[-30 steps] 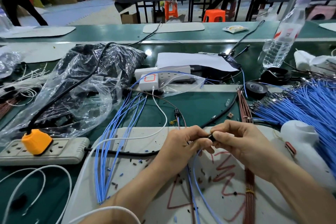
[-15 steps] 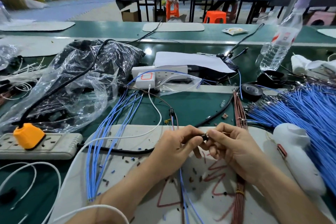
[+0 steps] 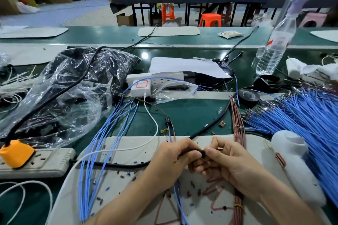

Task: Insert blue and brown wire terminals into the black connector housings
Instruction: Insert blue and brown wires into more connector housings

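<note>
**terminal seating: housing pinched between both hands**

we locate the black connector housing [image 3: 202,153] just above the white mat [image 3: 117,188], at the near centre of the tabletop [image 3: 192,115]. it sits exactly where the two hands meet.

the left hand [image 3: 175,159] has its fingers curled and pinches the left end of the housing. a blue wire [image 3: 178,197] trails down from under this hand toward us. the right hand [image 3: 230,166] closes thumb and forefinger on the right end of the housing, with the other fingers folded beneath. neither hand is spread, and the fingertips of both nearly touch across the part.

the long axis of the housing runs left to right, roughly level. we judge that any insertion must travel along this line, with one hand bracing the body and the other pressing inward. both hands are equally near, because both are in contact.

we cannot tell which cavity faces which hand, or whether a terminal is already seated, because the fingers cover the openings.

supply stock lies to the right. the brown wire bundle [image 3: 236,118] is near the right hand, and the blue wire bundle [image 3: 307,118] is beyond it.
</note>
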Available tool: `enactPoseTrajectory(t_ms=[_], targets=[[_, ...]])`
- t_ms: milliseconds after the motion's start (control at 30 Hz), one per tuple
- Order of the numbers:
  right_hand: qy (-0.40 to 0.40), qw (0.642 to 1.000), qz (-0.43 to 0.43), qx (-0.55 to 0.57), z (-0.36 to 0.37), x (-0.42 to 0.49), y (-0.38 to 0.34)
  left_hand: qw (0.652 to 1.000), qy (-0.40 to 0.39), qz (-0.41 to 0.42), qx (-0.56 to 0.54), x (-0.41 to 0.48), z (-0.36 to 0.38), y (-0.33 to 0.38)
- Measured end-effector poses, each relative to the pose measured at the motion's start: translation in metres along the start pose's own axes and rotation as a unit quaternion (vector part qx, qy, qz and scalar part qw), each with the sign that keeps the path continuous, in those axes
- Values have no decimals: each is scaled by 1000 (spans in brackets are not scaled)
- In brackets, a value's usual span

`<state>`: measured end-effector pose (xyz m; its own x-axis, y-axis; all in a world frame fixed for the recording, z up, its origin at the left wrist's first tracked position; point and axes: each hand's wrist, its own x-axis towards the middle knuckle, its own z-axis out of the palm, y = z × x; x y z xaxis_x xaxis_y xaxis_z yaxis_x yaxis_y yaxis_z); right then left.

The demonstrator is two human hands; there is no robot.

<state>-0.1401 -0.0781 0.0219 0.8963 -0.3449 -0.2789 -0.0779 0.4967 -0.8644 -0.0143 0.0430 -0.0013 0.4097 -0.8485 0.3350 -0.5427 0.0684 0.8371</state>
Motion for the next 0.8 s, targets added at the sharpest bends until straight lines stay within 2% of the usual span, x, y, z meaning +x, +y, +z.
enactPoseTrajectory(t_ms=[100, 233, 333, 467, 567, 667, 800], targets=[[17, 999, -25, -15, 4, -2, 2, 1000, 3, -3, 15, 1, 1, 2], [104, 985, -101, -94, 14, -5, 6, 1000, 8, -4, 19, 1, 3, 9], [137, 971, -147, -132, 22, -7, 4, 999, 15, 23, 45, 1, 0, 16], [221, 948, -220, -59, 14, -14, -19, 978, -11, 124, 166, -3, -20, 38], [273, 920, -278, 30, 7, -18, -40, 960, -10, 158, 232, -5, -48, 70], [307, 900, -306, 55, 6, -8, -49, 967, -50, 90, 234, -14, -73, 101], [320, 899, -292, -63, 10, 25, -53, 957, -168, -14, 238, -40, -70, 121]])
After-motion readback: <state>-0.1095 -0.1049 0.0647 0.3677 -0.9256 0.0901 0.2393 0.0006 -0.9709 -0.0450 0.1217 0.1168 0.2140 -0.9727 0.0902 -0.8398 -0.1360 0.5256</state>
